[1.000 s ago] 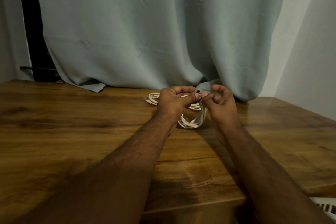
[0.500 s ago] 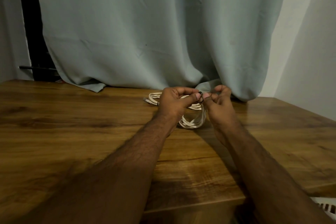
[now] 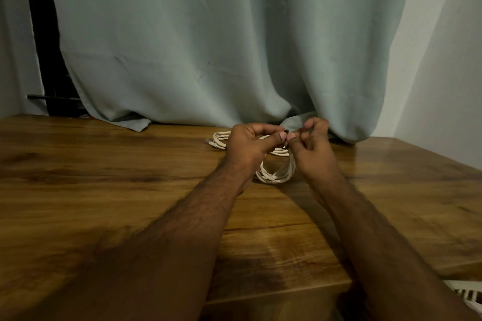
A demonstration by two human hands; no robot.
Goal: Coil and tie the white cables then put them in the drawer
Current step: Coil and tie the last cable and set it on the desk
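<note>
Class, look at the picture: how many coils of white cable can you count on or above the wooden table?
2. One coil hangs between the left hand and right hand. A second coil lies on the table behind the left hand, partly hidden; more may be hidden.

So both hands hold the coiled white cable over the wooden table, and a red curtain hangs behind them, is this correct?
Not fully. The head view shows the curtain is pale grey-green, not red. The rest stands: the left hand and right hand hold the coiled white cable over the wooden table.
</note>
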